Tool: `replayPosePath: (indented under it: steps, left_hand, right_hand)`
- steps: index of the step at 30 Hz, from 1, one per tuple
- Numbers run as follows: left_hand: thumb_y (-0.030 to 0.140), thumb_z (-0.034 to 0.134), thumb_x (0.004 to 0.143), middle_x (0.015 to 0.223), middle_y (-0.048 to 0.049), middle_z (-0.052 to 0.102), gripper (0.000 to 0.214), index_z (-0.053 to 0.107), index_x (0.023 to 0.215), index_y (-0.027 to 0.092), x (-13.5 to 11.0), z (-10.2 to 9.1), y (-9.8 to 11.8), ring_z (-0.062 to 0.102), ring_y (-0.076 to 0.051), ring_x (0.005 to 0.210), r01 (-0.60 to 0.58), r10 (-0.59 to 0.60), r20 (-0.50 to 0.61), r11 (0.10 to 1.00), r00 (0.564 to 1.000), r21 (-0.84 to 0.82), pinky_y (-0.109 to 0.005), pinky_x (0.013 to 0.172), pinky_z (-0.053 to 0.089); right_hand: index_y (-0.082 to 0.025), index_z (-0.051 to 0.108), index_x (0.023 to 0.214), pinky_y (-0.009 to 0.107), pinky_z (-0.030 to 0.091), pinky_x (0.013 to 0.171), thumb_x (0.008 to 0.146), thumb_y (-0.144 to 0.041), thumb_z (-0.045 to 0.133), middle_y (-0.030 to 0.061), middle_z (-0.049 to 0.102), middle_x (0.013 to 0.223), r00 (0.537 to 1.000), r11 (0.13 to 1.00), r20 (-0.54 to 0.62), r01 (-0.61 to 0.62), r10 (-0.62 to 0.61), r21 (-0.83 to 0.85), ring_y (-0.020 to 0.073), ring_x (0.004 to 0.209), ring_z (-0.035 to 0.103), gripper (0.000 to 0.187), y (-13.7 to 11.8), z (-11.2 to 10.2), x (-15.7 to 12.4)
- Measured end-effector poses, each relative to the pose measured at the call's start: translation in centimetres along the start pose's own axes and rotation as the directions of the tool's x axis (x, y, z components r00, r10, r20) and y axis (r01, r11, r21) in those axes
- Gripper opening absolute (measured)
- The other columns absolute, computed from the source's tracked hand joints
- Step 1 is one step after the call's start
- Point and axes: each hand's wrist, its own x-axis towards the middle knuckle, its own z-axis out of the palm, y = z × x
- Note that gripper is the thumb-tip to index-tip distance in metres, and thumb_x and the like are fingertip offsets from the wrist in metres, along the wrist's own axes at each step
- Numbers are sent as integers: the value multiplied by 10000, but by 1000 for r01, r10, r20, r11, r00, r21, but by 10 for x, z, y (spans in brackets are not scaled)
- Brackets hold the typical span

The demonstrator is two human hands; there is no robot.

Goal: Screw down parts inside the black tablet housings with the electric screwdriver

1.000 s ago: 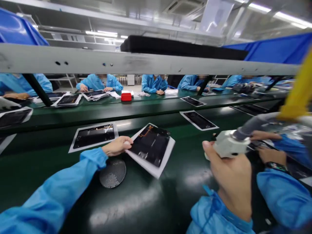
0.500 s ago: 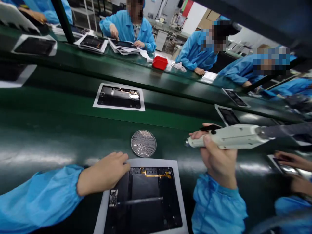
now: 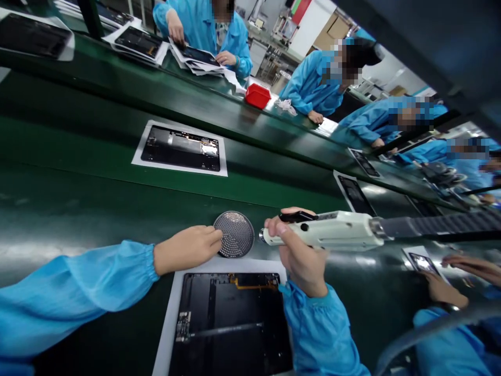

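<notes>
My left hand (image 3: pixel 188 249) lies on the green belt with its fingertips against the left edge of a round perforated metal disc (image 3: pixel 235 234). My right hand (image 3: pixel 299 256) grips a white pen-shaped hand tool (image 3: pixel 326 230), its tip pointing left and stopping just short of the disc. A black tablet-sized panel (image 3: pixel 230 326) with an orange flex cable lies on a white sheet (image 3: pixel 235 265), just below both hands. My right sleeve covers the panel's right edge.
Another panel on a white sheet (image 3: pixel 180 149) lies further up the belt. A black hose (image 3: pixel 438 224) runs right from the tool. At right, a co-worker's hands (image 3: pixel 450 282) are at a small sheet. Blue-smocked co-workers sit across a second belt with a red box (image 3: pixel 257 96).
My left hand has moved off the panel's sheet, up onto the disc's edge. My right hand has carried the tool left, closer to the disc. The view has also shifted slightly.
</notes>
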Motion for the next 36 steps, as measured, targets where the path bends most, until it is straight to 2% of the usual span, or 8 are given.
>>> replayPosePath:
  steps: [5,9,12,16,19,24,29,36]
  left_hand:
    - [33,396,981,899,-91,612,260,624,895,124,-4,3,31,554,-208,772,84,-82,-30,994,996,64,-343,676,486]
    - [62,437,951,849,-107,607,231,643,872,128,-13,-4,63,531,-227,744,111,-105,-63,989,992,95,-369,651,465]
    - [61,474,875,845,-119,601,196,659,858,123,-18,-5,74,522,-247,765,141,-140,-29,988,990,55,-391,685,484]
    - [79,550,799,842,-111,580,105,641,804,130,-19,-3,72,513,-261,770,192,-189,58,980,980,-48,-386,649,480]
    - [65,543,832,820,-102,569,120,629,789,136,-16,-2,68,505,-260,751,188,-186,45,981,981,-37,-384,624,469]
    - [30,501,855,812,-98,563,169,623,801,133,-13,-1,66,490,-247,736,179,-179,27,984,984,-15,-366,614,450]
    - [52,509,876,803,-97,551,159,623,795,129,-13,1,67,481,-246,732,190,-190,7,980,982,-60,-372,614,441]
    - [77,587,845,787,-85,547,88,622,780,124,-10,-3,68,495,-244,731,190,-188,30,980,982,-65,-368,602,450]
  right_hand:
    - [-248,625,1042,381,554,700,842,-248,718,-47,622,692,999,999,25,-40,41,-31,164,660,646,221,18,14,2]
    - [-226,635,1020,372,547,683,823,-280,731,-21,636,754,996,995,19,-80,82,-66,163,672,631,226,32,28,3]
    - [-225,629,1003,393,556,701,817,-278,723,-26,611,709,994,993,31,-101,103,-61,183,692,635,215,41,34,1]
    - [-236,610,986,392,549,704,795,-238,717,-33,611,709,994,992,25,-108,110,-65,178,686,629,219,45,39,0]
    - [-231,613,976,374,523,669,785,-237,716,-32,621,725,991,988,12,-135,137,-75,161,650,609,218,43,40,0]
    - [-240,610,987,389,529,701,804,-215,700,-54,594,661,988,987,53,-144,148,-78,171,653,636,206,41,40,1]
    - [-243,633,994,393,544,713,824,-158,665,-56,601,653,989,995,111,-98,99,-11,167,655,641,193,41,39,0]
    - [-247,619,974,391,544,712,844,-143,665,-58,613,665,992,999,120,-48,48,3,165,659,644,172,46,39,0]
